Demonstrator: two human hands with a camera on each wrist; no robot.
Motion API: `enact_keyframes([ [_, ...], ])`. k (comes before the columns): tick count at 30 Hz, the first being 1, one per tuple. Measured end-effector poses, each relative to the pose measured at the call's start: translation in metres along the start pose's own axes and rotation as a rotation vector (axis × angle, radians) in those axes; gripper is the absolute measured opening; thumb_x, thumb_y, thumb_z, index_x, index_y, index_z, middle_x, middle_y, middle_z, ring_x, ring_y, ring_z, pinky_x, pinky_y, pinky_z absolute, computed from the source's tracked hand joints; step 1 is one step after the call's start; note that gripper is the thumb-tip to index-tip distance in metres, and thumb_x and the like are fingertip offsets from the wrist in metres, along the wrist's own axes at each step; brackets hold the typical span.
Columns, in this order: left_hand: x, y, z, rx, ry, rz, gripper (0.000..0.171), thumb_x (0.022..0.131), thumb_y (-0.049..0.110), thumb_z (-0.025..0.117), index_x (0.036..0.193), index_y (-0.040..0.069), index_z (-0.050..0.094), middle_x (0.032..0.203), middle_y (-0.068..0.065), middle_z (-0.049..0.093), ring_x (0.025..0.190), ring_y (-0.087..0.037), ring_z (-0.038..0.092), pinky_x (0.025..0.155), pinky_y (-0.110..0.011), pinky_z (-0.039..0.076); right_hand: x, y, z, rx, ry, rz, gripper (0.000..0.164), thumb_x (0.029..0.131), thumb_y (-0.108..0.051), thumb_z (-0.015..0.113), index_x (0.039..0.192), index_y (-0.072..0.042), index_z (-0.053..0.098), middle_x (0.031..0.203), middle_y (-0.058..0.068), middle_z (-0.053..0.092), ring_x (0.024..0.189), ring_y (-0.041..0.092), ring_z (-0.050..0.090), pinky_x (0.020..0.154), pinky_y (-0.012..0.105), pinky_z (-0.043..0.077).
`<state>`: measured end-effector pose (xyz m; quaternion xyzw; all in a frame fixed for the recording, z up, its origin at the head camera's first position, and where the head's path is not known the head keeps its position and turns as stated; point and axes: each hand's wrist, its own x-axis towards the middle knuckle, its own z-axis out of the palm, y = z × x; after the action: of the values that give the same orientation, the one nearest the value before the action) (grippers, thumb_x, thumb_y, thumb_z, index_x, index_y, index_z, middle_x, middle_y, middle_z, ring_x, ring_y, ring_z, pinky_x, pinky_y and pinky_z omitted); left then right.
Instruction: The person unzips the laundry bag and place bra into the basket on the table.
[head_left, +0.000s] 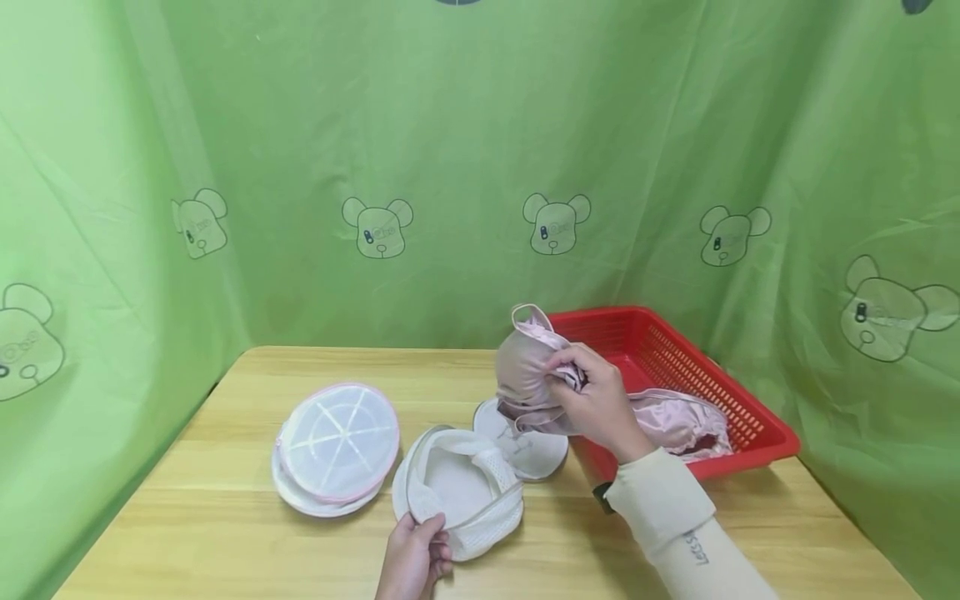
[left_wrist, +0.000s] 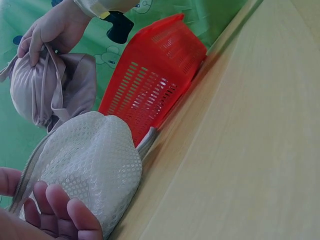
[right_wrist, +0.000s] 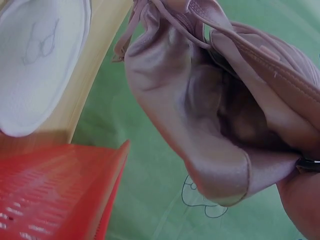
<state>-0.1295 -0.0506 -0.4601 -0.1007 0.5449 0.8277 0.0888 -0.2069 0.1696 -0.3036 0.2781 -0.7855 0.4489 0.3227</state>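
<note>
My right hand (head_left: 600,404) grips a bunched, satiny pink bra (head_left: 521,371) in the air, its straps looping up above the fingers. In the right wrist view one hollow cup of the bra (right_wrist: 170,110) hangs toward the camera. Below it, a white mesh bra wash bag (head_left: 457,487) lies unzipped on the table, its opening facing up. Thumb and fingers of my left hand (head_left: 414,557) pinch the near rim of this bag. Behind the bag rests a white round flap (head_left: 536,450) with a bra outline drawn on it; whether it joins the bag is hidden.
A red plastic basket (head_left: 675,342) stands at the right, with another pink bra (head_left: 686,425) inside. On the left of the wooden table (head_left: 217,517) lies a round white mesh bag with pink trim (head_left: 341,442), on another white piece. Green curtains surround the table.
</note>
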Motion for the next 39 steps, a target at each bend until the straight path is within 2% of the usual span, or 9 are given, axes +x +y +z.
enact_keyframes([
  [11, -0.003, 0.002, 0.0, 0.014, -0.007, 0.005, 0.006, 0.095, 0.009, 0.052, 0.095, 0.006, 0.047, 0.076, 0.001, 0.049, 0.059, -0.007, 0.051, 0.055, -0.019, 0.047, 0.001, 0.0, -0.014, -0.036, 0.044, 0.085, 0.022, 0.072, 0.024, 0.062, 0.083, 0.005, 0.061, 0.087, 0.017, 0.063, 0.077, 0.013, 0.051, 0.066, 0.016, 0.04],
  [18, -0.003, 0.002, 0.0, 0.02, -0.017, 0.002, 0.008, 0.095, 0.01, 0.053, 0.096, 0.006, 0.046, 0.076, 0.001, 0.049, 0.06, -0.007, 0.051, 0.055, -0.019, 0.047, -0.004, 0.037, -0.019, -0.054, 0.063, 0.137, 0.027, 0.072, 0.021, 0.065, 0.088, -0.002, 0.065, 0.092, 0.01, 0.065, 0.083, 0.009, 0.052, 0.071, 0.014, 0.041],
  [21, -0.004, 0.002, 0.0, 0.018, -0.019, 0.002, 0.008, 0.095, 0.01, 0.053, 0.096, 0.006, 0.046, 0.076, 0.001, 0.049, 0.06, -0.007, 0.051, 0.055, -0.019, 0.046, -0.005, 0.047, -0.023, -0.067, 0.076, 0.143, 0.028, 0.072, 0.019, 0.065, 0.088, -0.004, 0.066, 0.094, 0.007, 0.066, 0.084, 0.009, 0.054, 0.072, 0.015, 0.042],
  [26, -0.004, 0.002, 0.001, 0.013, -0.014, 0.008, 0.008, 0.095, 0.009, 0.053, 0.096, 0.005, 0.046, 0.076, 0.001, 0.048, 0.06, -0.007, 0.051, 0.054, -0.019, 0.046, -0.003, 0.049, -0.03, -0.093, 0.107, 0.145, 0.026, 0.073, 0.017, 0.064, 0.088, -0.004, 0.065, 0.093, 0.006, 0.066, 0.085, 0.008, 0.056, 0.072, 0.016, 0.043],
  [39, -0.003, 0.001, 0.0, 0.011, -0.026, 0.009, 0.008, 0.095, 0.01, 0.053, 0.096, 0.006, 0.046, 0.076, 0.001, 0.048, 0.06, -0.007, 0.051, 0.055, -0.02, 0.046, -0.003, 0.051, -0.046, -0.113, 0.163, 0.215, 0.024, 0.074, 0.017, 0.065, 0.09, -0.002, 0.065, 0.096, 0.004, 0.065, 0.091, 0.007, 0.056, 0.078, 0.015, 0.045],
])
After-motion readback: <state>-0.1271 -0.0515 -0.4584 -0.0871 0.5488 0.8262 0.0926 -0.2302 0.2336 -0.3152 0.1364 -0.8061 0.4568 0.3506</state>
